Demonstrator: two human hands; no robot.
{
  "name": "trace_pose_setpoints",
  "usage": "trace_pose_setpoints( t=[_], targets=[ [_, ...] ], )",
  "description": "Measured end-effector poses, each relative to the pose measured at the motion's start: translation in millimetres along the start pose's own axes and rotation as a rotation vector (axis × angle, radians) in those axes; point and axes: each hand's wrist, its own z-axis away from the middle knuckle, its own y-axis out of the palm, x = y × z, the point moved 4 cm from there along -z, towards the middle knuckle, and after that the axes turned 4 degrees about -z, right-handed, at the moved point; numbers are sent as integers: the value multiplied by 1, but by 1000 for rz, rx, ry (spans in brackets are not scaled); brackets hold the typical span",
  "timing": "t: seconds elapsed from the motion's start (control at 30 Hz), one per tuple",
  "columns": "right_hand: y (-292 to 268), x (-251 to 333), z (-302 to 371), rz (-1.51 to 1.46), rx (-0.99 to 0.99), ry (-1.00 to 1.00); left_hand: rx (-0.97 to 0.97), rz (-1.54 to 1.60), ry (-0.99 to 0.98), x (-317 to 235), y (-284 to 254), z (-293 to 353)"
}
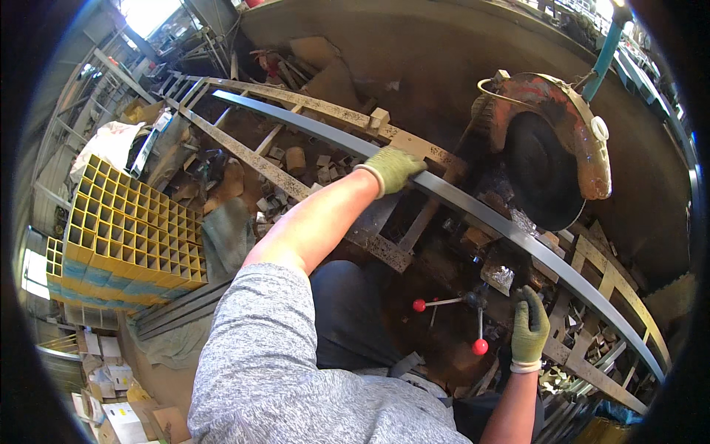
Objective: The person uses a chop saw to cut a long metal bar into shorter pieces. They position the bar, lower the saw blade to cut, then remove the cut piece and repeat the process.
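A long grey steel tube [473, 209] lies across a rusty cutting frame [288, 177], running from upper left to lower right. My left hand [396, 167], in a green work glove, grips the tube just left of the saw. A chop saw with a dark disc [540, 170] under an orange-red guard [569, 111] sits raised above the tube. My right hand [529, 325], also gloved, rests low by the vise area, beside a handle with red ball knobs [480, 346]. Whether it holds anything is hidden.
A stack of yellow square tubes [126, 237] stands at the left, open ends facing me. Metal offcuts and wooden blocks litter the ground under the frame [296, 159]. A blue hose [603, 55] rises at the upper right. Cardboard boxes [126, 414] lie at the lower left.
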Motion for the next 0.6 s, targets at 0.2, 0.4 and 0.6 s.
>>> trace_pose_setpoints(
  t=[0.2,0.4,0.6],
  targets=[
    [-5,-18,5,-96,-8,56,-150,-264,-375,102,-22,54],
    [0,-13,-3,-7,24,0,-88,89,32,-27,-20,10],
    [-1,-6,3,-62,-14,6,-10,38,-78,0,5,6]
  ],
)
